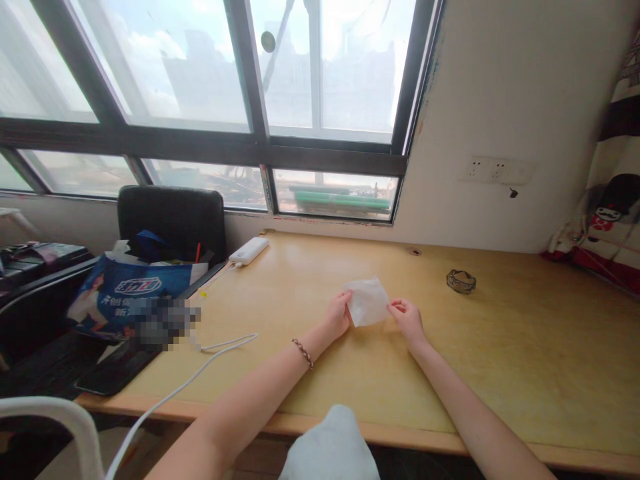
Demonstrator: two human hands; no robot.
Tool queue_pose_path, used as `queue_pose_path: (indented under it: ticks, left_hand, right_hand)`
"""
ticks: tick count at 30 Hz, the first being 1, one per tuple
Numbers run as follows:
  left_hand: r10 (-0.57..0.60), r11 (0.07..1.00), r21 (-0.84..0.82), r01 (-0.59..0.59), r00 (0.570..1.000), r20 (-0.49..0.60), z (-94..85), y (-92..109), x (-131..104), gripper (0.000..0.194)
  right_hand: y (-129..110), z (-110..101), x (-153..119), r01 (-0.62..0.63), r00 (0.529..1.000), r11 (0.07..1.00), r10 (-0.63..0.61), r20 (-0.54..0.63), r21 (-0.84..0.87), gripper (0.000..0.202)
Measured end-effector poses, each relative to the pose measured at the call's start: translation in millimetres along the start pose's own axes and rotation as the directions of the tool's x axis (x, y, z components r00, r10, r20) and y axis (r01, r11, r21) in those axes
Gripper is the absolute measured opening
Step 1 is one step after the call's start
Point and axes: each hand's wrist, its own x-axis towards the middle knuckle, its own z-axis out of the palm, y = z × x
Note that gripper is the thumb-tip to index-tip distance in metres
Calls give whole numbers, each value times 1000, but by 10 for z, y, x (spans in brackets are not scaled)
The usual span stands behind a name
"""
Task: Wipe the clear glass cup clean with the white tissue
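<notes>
A thin white sheet, like a tissue or small piece of paper (369, 303), is held up just above the wooden desk between both hands. My left hand (340, 313) grips its left edge, thumb in front and the other fingers partly hidden behind. On the opposite side, my right hand (407, 320) pinches the lower right edge between thumb and fingertips. A braided bracelet (303, 353) circles my left wrist. To the right on the desk lies a dark openwork metal ring-shaped thing, like a bangle (461, 281).
A white power bank (249, 251) with a cable lies at the desk's back left. Another white cable (220, 357) crosses the left front edge. Left of the desk (540, 373) stands a black chair (171, 220) with a blue bag (135, 287). A window and wall sockets (497, 170) are behind.
</notes>
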Motion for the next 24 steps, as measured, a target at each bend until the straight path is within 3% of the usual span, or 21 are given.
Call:
queue_pose_path:
  ticks: [5,9,16,22,24]
  left_hand:
    - [-117,990,100,102,979,164,-1,-32,-79,18]
    - [-186,976,161,147,948,260,14,-62,-143,24]
    - [-169,979,146,140,963,210,50,-24,-157,19]
    - [-184,973,184,140,952,244,18,-44,-145,21]
    - [-187,970,201,135,946,266,13,-52,-149,22]
  right_hand:
    - [-82,-1,-32,-115,991,965,96,89,238,35]
    - [-80,0,-54,-196,967,947,143,210,256,44]
    - [-70,-80,6,-133,991,941,129,33,311,35]
    - [-172,-94,-34,-170,976,924,111,185,342,50]
    - [-160,-96,-32,-140,982,920,82,170,366,48]
